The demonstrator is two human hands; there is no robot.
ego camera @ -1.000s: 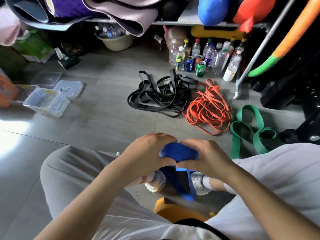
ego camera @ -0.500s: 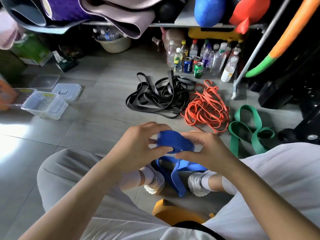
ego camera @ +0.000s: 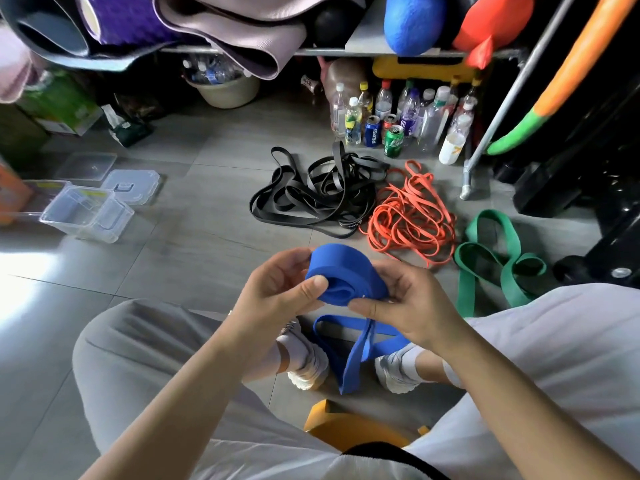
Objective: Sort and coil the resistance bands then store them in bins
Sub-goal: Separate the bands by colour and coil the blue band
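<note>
A wide blue band is partly rolled into a coil held between both hands above my knees. My left hand grips the coil's left side with the thumb on its front. My right hand pinches its right side. The band's loose tail hangs down between my shoes. On the floor beyond lie a tangle of black bands, a heap of thin orange bands and a wide green band. Clear plastic bins stand at the left.
Flat bin lids lie behind the bins. Bottles and cans line the floor under a shelf of mats and balls. A metal rack leg and black equipment close off the right. A yellow stool is under me.
Both hands have lifted the blue coil higher and forward. The coil has turned and grown, and more of the loose tail now shows below it.
</note>
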